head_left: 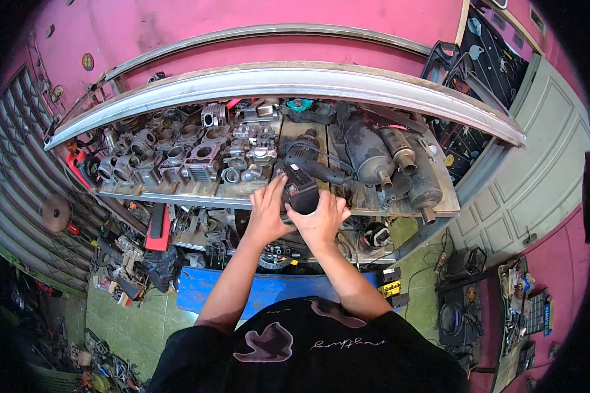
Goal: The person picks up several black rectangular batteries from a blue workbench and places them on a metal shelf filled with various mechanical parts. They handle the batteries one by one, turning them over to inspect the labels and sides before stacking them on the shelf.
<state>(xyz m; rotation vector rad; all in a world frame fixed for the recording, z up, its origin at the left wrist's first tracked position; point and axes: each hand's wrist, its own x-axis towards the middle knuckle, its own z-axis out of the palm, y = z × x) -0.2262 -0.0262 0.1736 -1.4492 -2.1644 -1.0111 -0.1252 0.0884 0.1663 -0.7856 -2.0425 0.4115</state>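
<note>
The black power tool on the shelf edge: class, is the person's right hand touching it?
Touching. The head view shows the right hand cupped against the black power tool, fingers wrapped on its lower side with no gap; the left hand grips its other side.

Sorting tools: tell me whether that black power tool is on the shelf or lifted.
Cannot tell for sure: both hands, left and right, wrap the black power tool at the shelf's front edge, hiding its underside.
</note>
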